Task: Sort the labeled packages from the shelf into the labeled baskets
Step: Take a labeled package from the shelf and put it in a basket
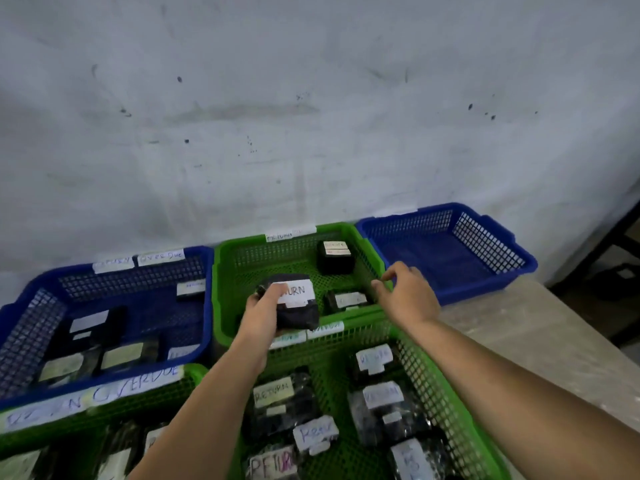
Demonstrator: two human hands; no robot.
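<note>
My left hand grips a black package with a white label reading RETURN, held just above the front edge of the far green basket. That basket carries a RETURN tag on its back rim and holds two other black packages. My right hand hovers over the basket's right rim, fingers apart and holding nothing. A near green basket below my arms holds several black packages labelled RETURN.
A blue basket at the left, tagged RETURN OVERDUE, holds several packages. An empty blue basket stands at the right by the wall. Another green basket with a RETURN OVERDUE tag sits at the lower left. Bare tabletop lies at the right.
</note>
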